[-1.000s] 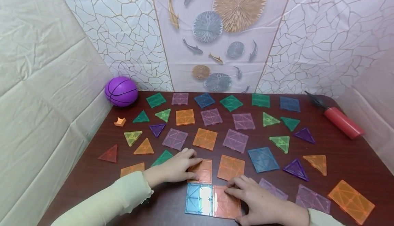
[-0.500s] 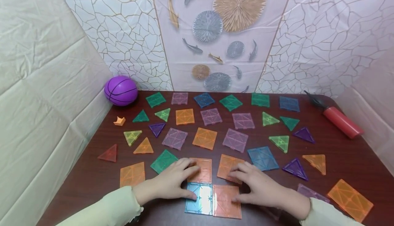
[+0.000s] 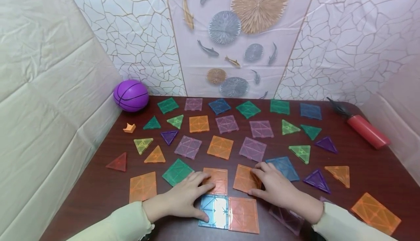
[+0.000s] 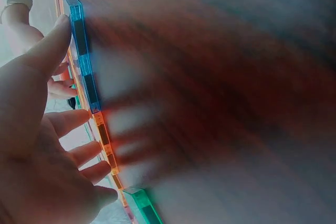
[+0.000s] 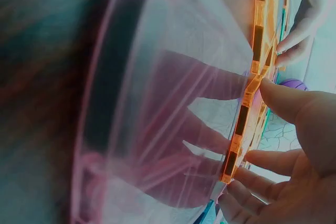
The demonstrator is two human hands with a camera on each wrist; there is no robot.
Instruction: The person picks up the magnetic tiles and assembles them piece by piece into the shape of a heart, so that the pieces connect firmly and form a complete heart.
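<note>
In the head view my left hand (image 3: 185,197) lies spread over two translucent magnetic tiles. Its thumb touches the blue square tile (image 3: 214,212), and its fingertips rest on the orange square tile (image 3: 219,181) behind that. Another orange square tile (image 3: 242,178), to the right, is pinched by its right side between the thumb and fingers of my right hand (image 3: 275,186). A front orange square tile (image 3: 243,215) lies edge to edge with the blue one. In the right wrist view a clear purple tile (image 5: 173,129) looms close to the camera.
Square and triangular tiles lie spread over the dark table, among them a green square (image 3: 177,172) by my left fingers and a blue square (image 3: 285,168) behind my right hand. A purple ball (image 3: 131,96), an orange crown-shaped piece (image 3: 129,128) and a red pump (image 3: 367,131) stand farther out.
My right hand has left the front orange tile and moved back onto the orange tile behind it. My left hand has drawn back, its thumb going from the orange tile to the blue one.
</note>
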